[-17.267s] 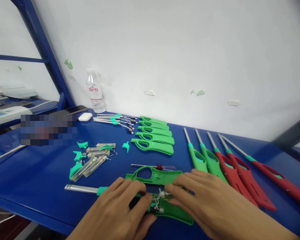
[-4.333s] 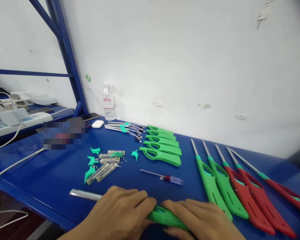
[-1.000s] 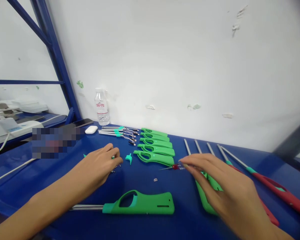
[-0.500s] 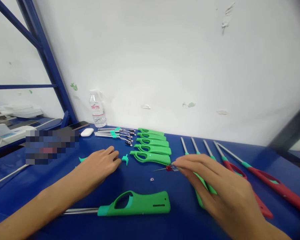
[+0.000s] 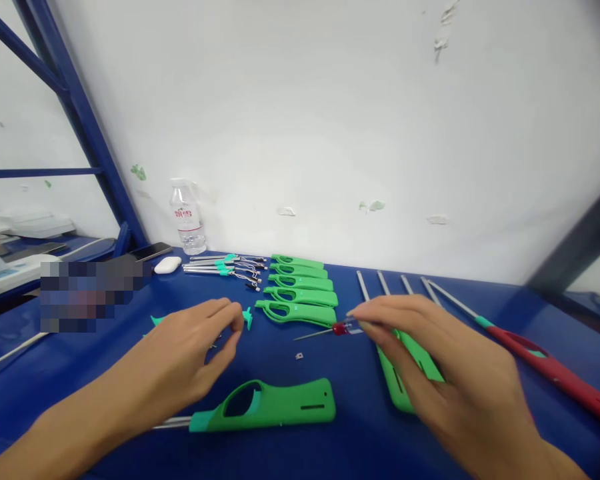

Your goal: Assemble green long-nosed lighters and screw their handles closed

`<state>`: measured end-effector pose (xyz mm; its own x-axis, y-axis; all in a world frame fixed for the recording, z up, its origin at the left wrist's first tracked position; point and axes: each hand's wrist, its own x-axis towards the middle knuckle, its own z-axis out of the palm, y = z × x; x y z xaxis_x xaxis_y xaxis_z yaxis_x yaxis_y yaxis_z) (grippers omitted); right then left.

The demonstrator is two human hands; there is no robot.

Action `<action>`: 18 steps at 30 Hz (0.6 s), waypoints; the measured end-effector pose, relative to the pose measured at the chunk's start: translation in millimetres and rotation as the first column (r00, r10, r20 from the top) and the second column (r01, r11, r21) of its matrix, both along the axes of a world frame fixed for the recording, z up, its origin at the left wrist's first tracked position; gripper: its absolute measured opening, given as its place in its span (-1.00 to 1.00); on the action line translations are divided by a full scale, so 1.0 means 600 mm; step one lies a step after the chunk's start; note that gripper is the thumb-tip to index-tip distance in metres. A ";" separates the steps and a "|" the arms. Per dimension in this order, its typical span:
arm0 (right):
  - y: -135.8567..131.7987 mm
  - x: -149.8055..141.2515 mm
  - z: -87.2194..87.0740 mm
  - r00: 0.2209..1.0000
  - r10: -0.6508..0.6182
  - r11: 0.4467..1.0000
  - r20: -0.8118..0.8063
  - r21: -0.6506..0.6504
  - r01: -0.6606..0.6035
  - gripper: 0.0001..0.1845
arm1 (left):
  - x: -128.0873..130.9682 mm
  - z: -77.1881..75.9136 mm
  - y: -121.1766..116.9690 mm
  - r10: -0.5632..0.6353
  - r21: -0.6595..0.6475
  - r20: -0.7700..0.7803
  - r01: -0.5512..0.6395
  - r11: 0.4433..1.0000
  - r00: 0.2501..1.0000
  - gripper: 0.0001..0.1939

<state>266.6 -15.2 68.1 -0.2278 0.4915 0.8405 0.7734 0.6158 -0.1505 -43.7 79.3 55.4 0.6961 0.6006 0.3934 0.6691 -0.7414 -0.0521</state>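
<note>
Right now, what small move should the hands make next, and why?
Probably have the left hand pick up one of the small screws: they show beside it, the right hand holds the screwdriver, and the nearest green long-nosed lighter lies with its shell closed. Whether that left hand already pinches one, I can't tell.

L grip point(image 5: 195, 350) & R grip point(image 5: 455, 367) bare, f'arms point(image 5: 93, 410) too.

At four o'clock in the head view, the right hand point(image 5: 437, 347) holds a screwdriver point(image 5: 339, 329), whose tip points to about nine o'clock. The left hand point(image 5: 197, 343), with bent fingers, is near eight. On the blue table point(image 5: 380, 450), a green lighter point(image 5: 295, 404) lies at six; a bottle point(image 5: 187, 221) stands at nine.
</note>
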 end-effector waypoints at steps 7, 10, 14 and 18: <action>-0.011 -0.002 0.005 0.985 0.068 0.996 -0.155 -0.044 -0.076 -0.73 | 0.070 -0.020 -0.069 -0.050 -0.233 0.466 0.177 0.956 0.883 -0.82; -0.013 -0.004 0.009 0.982 0.075 0.996 -0.171 -0.030 -0.082 -0.71 | 0.089 -0.039 -0.079 -0.020 -0.230 0.590 0.191 0.954 0.807 -0.77; -0.014 -0.007 0.017 0.993 0.061 0.998 -0.098 0.024 -0.059 -0.74 | 0.095 -0.053 -0.083 -0.072 -0.215 0.611 0.254 0.943 0.788 -0.70; -0.016 -0.004 0.016 0.994 0.057 0.998 -0.098 0.022 -0.055 -0.75 | 0.093 -0.053 -0.082 -0.118 -0.246 0.606 0.326 0.913 0.787 -0.68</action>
<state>264.0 -24.6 77.9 -0.1704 0.4636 0.8695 0.7198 0.6612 -0.2115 11.9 29.9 23.4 0.5375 0.6202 0.5714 0.3120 -0.7758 0.5485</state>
